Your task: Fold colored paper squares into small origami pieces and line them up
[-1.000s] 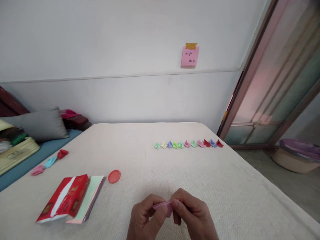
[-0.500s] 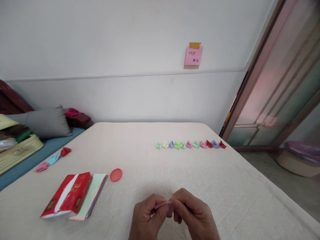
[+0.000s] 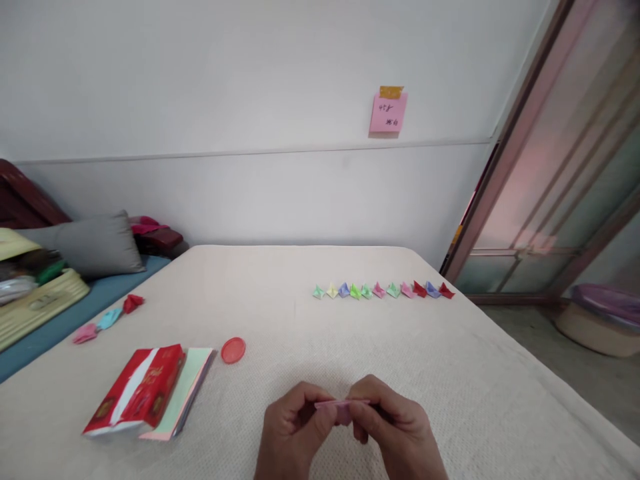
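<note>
Close to me, just above the cloth-covered table, a small folded piece of pink paper [image 3: 342,412] is pinched between both hands. My left hand [image 3: 299,427] grips its left end, thumb in front and curled fingers behind. On the other end, my right hand [image 3: 393,423] closes with thumb and forefinger. Much of the paper is hidden by the fingertips. Farther back on the right lies a row of several small folded paper figures [image 3: 379,290] in green, yellow, blue, pink and red.
A red packet [image 3: 145,383] rests over a stack of coloured paper sheets [image 3: 193,380] on the left. Beside them is a round red lid [image 3: 233,350]. Three folded papers, pink [image 3: 85,333], light blue [image 3: 109,319] and red [image 3: 133,303], lie near the table's left edge.
The pink paper is now held more level, with a straight upper edge showing between the hands. Both hands have shifted slightly; their grip on it stays.
</note>
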Demonstrator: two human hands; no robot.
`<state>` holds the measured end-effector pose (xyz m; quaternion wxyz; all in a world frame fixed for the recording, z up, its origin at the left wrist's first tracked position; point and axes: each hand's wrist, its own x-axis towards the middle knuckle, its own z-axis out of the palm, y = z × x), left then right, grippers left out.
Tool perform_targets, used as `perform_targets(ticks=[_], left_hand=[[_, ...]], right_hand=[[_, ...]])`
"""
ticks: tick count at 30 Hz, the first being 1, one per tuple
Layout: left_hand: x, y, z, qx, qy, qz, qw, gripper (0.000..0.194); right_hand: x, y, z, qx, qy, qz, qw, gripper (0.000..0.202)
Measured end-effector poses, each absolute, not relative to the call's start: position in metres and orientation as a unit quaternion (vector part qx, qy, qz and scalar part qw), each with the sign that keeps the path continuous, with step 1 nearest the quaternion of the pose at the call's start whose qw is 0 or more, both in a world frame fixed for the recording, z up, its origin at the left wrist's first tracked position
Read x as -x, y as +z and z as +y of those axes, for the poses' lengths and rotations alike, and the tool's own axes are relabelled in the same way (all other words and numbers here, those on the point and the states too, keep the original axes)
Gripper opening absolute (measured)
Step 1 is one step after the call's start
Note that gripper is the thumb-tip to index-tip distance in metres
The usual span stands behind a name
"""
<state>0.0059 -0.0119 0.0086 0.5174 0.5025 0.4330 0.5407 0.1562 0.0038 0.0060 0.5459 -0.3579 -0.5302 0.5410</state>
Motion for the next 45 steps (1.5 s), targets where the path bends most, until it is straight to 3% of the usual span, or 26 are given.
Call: perform_targets(ticks=[8, 26, 37, 41, 45], left_hand=[[-0.001, 0.010, -0.011, -0.463, 0.559, 0.443, 0.526, 0.019], [-0.001, -0.001, -0.007, -0.570, 0.497, 0.454, 0.472, 0.027], [-0.008, 0.004, -0.009, -0.530, 0.504, 0.502, 0.461, 0.031], [-0.007, 0.003, -0.006, -0.470, 0.516, 0.495, 0.517, 0.028], [-0.002, -0.001, -0.003, -0.440, 0.544, 0.504, 0.507, 0.030]], right_hand=[[-0.156, 0.003, 0.005, 0.370, 0.536, -0.530, 0.543, 0.017], [-0.144, 0.008, -0.002, 0.415, 0.520, -0.538, 0.518, 0.021], [-0.147, 0.003, 0.002, 0.432, 0.575, -0.490, 0.493, 0.027], [-0.149, 0.002, 0.004, 0.427, 0.596, -0.450, 0.509, 0.027], [-0.149, 0.005, 0.004, 0.426, 0.604, -0.424, 0.524, 0.027]])
